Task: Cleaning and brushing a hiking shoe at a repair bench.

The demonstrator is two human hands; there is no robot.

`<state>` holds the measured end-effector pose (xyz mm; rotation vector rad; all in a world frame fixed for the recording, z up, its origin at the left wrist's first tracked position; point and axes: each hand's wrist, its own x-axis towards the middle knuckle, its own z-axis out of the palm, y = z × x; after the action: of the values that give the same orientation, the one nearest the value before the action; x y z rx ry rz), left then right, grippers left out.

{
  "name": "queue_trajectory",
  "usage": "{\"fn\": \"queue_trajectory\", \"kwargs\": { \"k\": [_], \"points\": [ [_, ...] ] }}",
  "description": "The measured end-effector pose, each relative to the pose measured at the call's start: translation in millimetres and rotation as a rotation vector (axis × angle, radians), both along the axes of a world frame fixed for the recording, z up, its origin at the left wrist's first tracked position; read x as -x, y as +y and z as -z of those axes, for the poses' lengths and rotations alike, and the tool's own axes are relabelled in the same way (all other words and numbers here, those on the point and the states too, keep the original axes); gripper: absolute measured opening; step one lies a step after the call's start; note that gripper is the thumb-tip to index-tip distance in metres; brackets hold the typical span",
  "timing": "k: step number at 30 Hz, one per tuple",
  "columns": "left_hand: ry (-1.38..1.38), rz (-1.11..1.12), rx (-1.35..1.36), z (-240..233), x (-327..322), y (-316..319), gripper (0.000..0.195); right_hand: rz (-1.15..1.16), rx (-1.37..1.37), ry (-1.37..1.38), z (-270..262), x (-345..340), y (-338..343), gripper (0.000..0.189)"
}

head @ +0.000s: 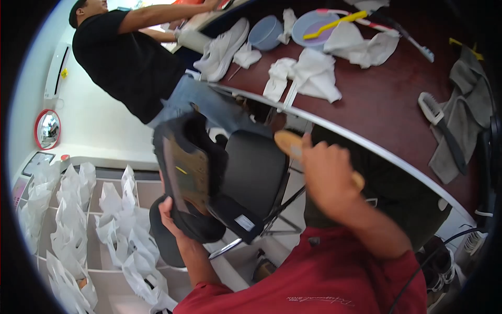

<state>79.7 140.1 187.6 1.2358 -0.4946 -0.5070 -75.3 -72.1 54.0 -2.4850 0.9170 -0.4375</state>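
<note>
My left hand (169, 216) grips a dark brown and black hiking-type shoe (190, 168) from below, its fingers partly hidden behind the sole. The shoe is held up in the air, tilted, with its side facing me and its black-lined opening to the upper right. A little apart from it, to the right, my right hand (327, 168) is closed around a brush with a wooden handle (288, 143). Dark bristles seem to show along the brush's upper edge, though they are blurred. The brush does not touch the shoe.
A dark red table (376, 106) carries white wipes (315, 74), bowls (266, 33), a white sneaker (223, 51), a scrub brush (441, 125) and a grey cloth (466, 90). Behind the shoe stand a black chair (255, 165) and a co-worker (129, 62). Plastic bags (70, 219) fill shelf compartments.
</note>
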Motion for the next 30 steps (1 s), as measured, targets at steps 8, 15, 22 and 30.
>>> {"fn": "queue_trajectory", "kwargs": {
  "k": [8,15,22,30],
  "points": [
    [0.022,-0.091,-0.044,6.1,-17.6,18.5,0.048,-0.309,-0.228,-0.534,-39.9,-4.6,-1.3,0.043],
    [0.103,0.044,0.023,-3.4,-24.4,21.3,0.049,-0.137,-0.053,0.087,-32.4,53.0,-22.7,0.035],
    [-0.022,-0.112,-0.141,6.7,-14.2,11.0,0.061,-0.362,-0.255,-0.386,-28.9,10.3,8.5,0.046],
    [-0.366,0.089,-0.474,1.7,2.2,-23.9,0.104,-0.167,-0.155,-0.004,-40.3,49.1,-9.0,0.045]
  ]
}}
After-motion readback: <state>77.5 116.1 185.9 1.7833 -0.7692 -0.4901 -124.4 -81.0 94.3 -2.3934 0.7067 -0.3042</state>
